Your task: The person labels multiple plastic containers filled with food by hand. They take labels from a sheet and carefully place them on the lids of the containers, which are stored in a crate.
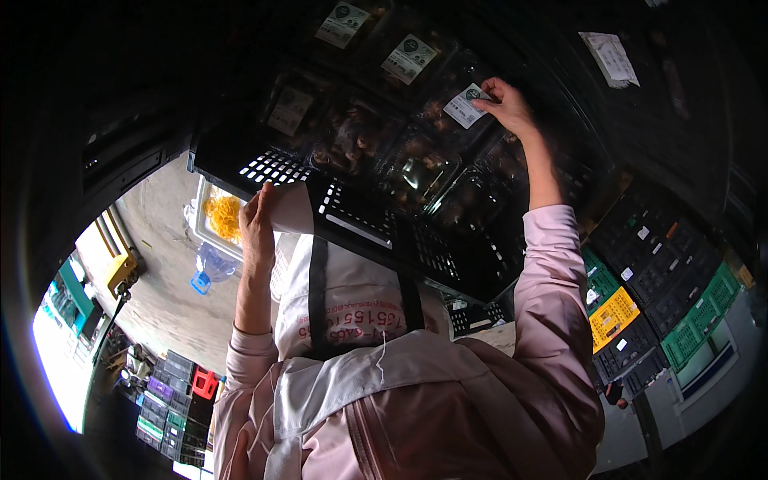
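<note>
In front of me a black perforated crate [376,240] holds several clear plastic packs of dark brown contents, such as this unlabelled pack [349,136]. My right hand [510,110] reaches into the crate. Its thumb and fingers are closed at the corner of a white label [462,109], which lies against the top of one pack; whether it is fully stuck down I cannot tell. Other packs carry a similar label [410,59]. At the crate's near left edge my left hand [256,228] pinches a blank pale sheet of paper [291,210].
To the left, below crate level, sit a white box of yellow rubber bands [222,218] and a clear plastic bottle [212,268] with a blue end. Stacked crates stand at the right, including a yellow crate [614,318] and a green crate [700,322]. More stacked crates [166,404] appear lower left.
</note>
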Demonstrator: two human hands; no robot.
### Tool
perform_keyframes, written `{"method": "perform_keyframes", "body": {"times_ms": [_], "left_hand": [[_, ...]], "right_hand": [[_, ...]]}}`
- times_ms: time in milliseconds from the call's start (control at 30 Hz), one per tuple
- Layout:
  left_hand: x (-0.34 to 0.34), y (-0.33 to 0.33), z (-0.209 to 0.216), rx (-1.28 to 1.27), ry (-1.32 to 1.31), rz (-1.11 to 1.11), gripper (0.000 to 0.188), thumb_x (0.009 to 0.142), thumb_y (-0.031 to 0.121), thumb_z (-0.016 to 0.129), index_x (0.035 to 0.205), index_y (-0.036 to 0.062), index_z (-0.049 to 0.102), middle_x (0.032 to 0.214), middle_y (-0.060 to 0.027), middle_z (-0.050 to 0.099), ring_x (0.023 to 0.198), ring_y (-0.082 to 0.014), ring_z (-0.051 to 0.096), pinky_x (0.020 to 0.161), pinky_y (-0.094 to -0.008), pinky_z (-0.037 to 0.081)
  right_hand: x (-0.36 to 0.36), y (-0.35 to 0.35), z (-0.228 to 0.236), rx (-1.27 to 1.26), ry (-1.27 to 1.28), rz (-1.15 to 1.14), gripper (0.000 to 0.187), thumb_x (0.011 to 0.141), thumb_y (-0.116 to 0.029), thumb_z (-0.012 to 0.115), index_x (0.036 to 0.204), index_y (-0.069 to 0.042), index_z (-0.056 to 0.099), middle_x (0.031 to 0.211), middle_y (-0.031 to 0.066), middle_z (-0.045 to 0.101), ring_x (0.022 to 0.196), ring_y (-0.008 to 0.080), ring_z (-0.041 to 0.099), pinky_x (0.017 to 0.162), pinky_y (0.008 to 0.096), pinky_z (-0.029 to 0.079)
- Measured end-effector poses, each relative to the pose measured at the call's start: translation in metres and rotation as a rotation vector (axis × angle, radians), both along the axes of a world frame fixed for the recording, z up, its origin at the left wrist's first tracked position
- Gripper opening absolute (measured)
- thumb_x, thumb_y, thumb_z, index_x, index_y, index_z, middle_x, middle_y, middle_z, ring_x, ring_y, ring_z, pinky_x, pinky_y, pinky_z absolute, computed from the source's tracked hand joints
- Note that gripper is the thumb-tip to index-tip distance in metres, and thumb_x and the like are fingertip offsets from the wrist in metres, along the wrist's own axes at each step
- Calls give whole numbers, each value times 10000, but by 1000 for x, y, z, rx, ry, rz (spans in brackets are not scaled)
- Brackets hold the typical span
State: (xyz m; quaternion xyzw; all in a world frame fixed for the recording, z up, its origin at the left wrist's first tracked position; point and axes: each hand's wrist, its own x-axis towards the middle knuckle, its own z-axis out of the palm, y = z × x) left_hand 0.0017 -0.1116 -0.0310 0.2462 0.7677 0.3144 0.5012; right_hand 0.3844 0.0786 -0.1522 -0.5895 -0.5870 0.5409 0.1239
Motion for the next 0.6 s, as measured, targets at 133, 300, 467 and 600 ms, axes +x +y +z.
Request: {"method": "perform_keyframes", "body": {"times_ms": [133,300,467,600], "left_hand": [[2,3,5,5,60,-80,419,860,359,465,893,-41,583,772,-84,612,713,-137,542,703,-250,414],[13,18,30,-53,347,-548,261,848,242,495,898,9,601,714,-135,610,638,-175,579,639,-273,438],[38,35,38,179,659,-1035,199,804,242,545,819,54,607,646,-103,576,591,-234,575,541,-313,455],[77,64,31,63,969,-1207,451,737,462,559,895,40,545,480,-51,513,429,-174,534,406,-264,416]], "right_hand": [[-5,-3,-1,65,-34,-28,283,684,-108,692,886,-24,513,786,53,595,720,105,531,653,237,421],[-2,-4,-17,128,-69,-43,282,679,-130,696,875,-31,520,802,56,593,741,140,540,665,258,430],[4,-3,-27,206,-116,11,295,668,-168,702,878,-52,530,840,59,601,783,179,565,678,283,439],[1,-3,-26,206,-207,25,297,667,-193,697,888,-76,537,868,61,606,829,200,576,684,302,444]]}}
